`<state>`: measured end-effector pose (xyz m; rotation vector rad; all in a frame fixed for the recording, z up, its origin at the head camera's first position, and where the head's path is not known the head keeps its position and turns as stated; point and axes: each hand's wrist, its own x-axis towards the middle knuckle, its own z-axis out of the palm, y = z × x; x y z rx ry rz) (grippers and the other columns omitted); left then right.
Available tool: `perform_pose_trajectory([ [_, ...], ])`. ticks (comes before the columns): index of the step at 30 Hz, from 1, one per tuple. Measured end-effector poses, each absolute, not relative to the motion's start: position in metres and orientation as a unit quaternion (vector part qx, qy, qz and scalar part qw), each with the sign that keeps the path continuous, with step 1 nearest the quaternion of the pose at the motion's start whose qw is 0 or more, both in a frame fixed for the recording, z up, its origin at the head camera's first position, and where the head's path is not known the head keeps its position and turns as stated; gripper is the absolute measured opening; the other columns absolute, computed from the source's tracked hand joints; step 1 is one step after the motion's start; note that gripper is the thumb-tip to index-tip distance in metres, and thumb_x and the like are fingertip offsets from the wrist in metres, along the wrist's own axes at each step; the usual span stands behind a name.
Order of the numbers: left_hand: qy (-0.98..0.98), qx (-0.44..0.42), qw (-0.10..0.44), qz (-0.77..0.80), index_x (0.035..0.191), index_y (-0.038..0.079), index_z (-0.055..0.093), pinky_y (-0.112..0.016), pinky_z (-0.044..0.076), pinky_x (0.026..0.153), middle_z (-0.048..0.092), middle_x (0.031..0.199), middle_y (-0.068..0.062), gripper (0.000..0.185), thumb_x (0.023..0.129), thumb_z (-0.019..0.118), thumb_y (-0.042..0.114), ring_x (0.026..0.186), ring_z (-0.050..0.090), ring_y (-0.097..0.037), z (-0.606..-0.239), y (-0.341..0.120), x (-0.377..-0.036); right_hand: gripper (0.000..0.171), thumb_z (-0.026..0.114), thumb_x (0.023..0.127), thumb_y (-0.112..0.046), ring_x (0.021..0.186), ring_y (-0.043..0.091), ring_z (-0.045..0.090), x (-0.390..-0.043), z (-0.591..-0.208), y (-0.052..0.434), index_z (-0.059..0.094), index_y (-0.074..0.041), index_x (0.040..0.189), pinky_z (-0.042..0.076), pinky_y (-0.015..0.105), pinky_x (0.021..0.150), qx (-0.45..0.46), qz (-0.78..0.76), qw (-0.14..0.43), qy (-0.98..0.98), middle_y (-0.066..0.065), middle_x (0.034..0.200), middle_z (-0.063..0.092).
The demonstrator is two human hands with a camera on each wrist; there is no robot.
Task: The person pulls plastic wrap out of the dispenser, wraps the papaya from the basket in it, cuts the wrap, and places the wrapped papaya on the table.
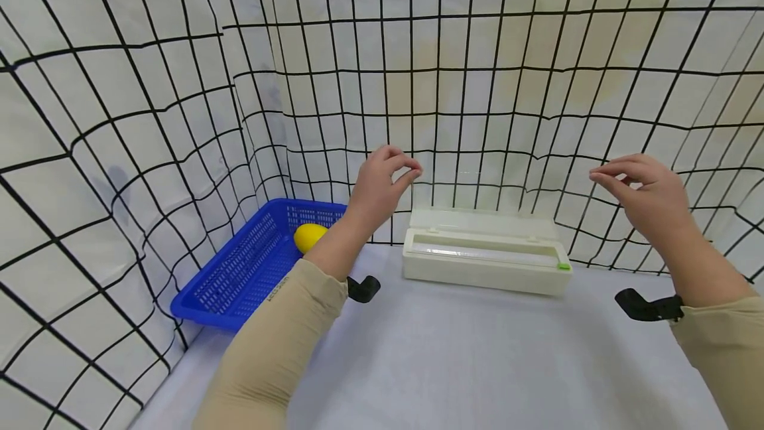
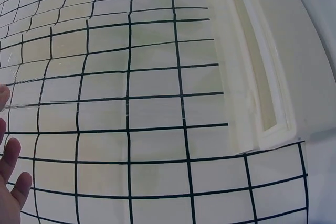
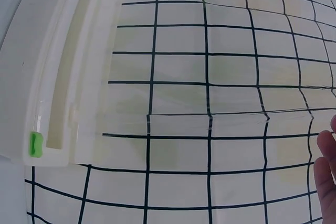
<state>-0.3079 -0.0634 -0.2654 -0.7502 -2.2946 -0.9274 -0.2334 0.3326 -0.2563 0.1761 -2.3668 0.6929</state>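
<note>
Between my raised hands stretches a thin, see-through sheet of cling film (image 3: 236, 123), showing only as faint shiny streaks. My left hand (image 1: 380, 181) pinches its left end between thumb and fingers, and my right hand (image 1: 647, 194) pinches the right end. Below and between them, a white cling film dispenser (image 1: 486, 277) stands on the table with its translucent lid (image 1: 483, 223) tipped back. A clear roll (image 1: 486, 254) lies in its slot. At its right end sits a green slider (image 1: 563, 266). The wrist views show only some fingers, at the frame edges.
A blue plastic basket (image 1: 205, 316) stands at the left, holding a smooth yellow oval object (image 1: 309, 237), partly hidden by my left arm. Black wire grid (image 1: 438, 68) over white cloth rises behind and to the left. White cloth (image 1: 465, 363) covers the table.
</note>
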Motion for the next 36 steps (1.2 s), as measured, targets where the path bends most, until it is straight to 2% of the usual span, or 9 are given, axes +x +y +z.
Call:
perform_pose_trajectory([
  [5,-0.853,-0.287,0.281,-0.334,0.103,0.02,0.074,-0.036,0.041,0.088,0.056,0.11,0.0,0.015,0.097,0.064,0.03,0.103,0.048,-0.019,-0.26,-0.067,-0.3,0.03,0.065,0.097,-0.033,0.091,-0.007,0.041,-0.227,-0.253,0.333,0.074,-0.007,0.11,0.035,0.023,0.071,0.065,0.264,0.326,-0.905,-0.02,0.106,0.055],
  [9,-0.853,-0.296,0.28,-0.327,0.103,0.018,0.074,-0.036,0.042,0.088,0.057,0.109,0.0,0.015,0.096,0.065,0.029,0.103,0.049,-0.019,-0.258,-0.071,-0.292,0.026,0.068,0.095,-0.027,0.09,-0.008,0.041,-0.22,-0.253,0.333,0.075,-0.006,0.109,0.034,0.023,0.071,0.072,0.259,0.331,-0.904,-0.025,0.105,0.052],
  [14,-0.847,-0.326,0.268,-0.323,0.103,0.016,0.075,-0.035,0.044,0.09,0.058,0.11,-0.002,0.014,0.096,0.067,0.025,0.106,0.05,-0.02,-0.26,-0.078,-0.278,0.021,0.071,0.093,-0.02,0.089,-0.008,0.042,-0.206,-0.258,0.332,0.075,-0.004,0.105,0.034,0.017,0.07,0.086,0.248,0.34,-0.903,-0.005,0.108,0.059],
  [16,-0.845,-0.339,0.257,-0.325,0.103,0.015,0.075,-0.034,0.045,0.09,0.058,0.111,-0.001,0.014,0.095,0.067,0.024,0.107,0.05,-0.02,-0.262,-0.082,-0.271,0.018,0.072,0.092,-0.019,0.089,-0.007,0.042,-0.198,-0.261,0.331,0.075,-0.005,0.103,0.034,0.013,0.067,0.095,0.243,0.342,-0.903,-0.002,0.107,0.06],
  [21,-0.848,-0.362,0.22,-0.317,0.102,0.017,0.075,-0.036,0.045,0.096,0.059,0.113,0.0,0.011,0.096,0.067,0.02,0.113,0.049,-0.02,-0.272,-0.09,-0.249,0.013,0.074,0.091,-0.018,0.099,-0.009,0.04,-0.174,-0.271,0.332,0.075,-0.007,0.097,0.033,0.001,0.069,0.114,0.247,0.32,-0.908,-0.015,0.105,0.056],
  [25,-0.849,-0.393,0.182,-0.301,0.101,0.019,0.074,-0.036,0.045,0.1,0.064,0.112,0.004,0.008,0.095,0.067,0.019,0.114,0.052,-0.017,-0.285,-0.098,-0.232,0.004,0.077,0.087,-0.013,0.103,-0.012,0.041,-0.153,-0.286,0.335,0.075,-0.014,0.091,0.029,-0.001,0.079,0.151,0.247,0.289,-0.913,-0.02,0.102,0.058],
  [28,-0.849,-0.422,0.133,-0.288,0.102,0.02,0.072,-0.032,0.048,0.095,0.067,0.106,0.009,0.008,0.096,0.067,0.02,0.106,0.057,-0.011,-0.294,-0.104,-0.218,0.019,0.077,0.084,-0.004,0.098,-0.009,0.049,-0.138,-0.299,0.337,0.074,-0.022,0.088,0.03,0.001,0.083,0.197,0.261,0.254,-0.91,-0.018,0.096,0.064],
  [31,-0.849,-0.447,0.068,-0.274,0.104,0.018,0.072,-0.027,0.049,0.089,0.066,0.099,0.014,0.01,0.096,0.066,0.019,0.096,0.058,-0.005,-0.304,-0.11,-0.205,0.031,0.076,0.082,0.004,0.087,-0.001,0.057,-0.125,-0.313,0.337,0.073,-0.026,0.087,0.039,0.006,0.081,0.236,0.287,0.204,-0.906,-0.012,0.09,0.068],
  [36,-0.854,-0.462,-0.026,-0.239,0.104,0.021,0.073,-0.023,0.049,0.086,0.066,0.098,0.018,0.011,0.098,0.063,0.022,0.092,0.058,0.0,-0.328,-0.115,-0.188,0.03,0.074,0.085,0.0,0.078,0.004,0.059,-0.109,-0.341,0.34,0.069,-0.029,0.089,0.046,0.017,0.066,0.274,0.3,0.106,-0.908,-0.013,0.087,0.068],
])
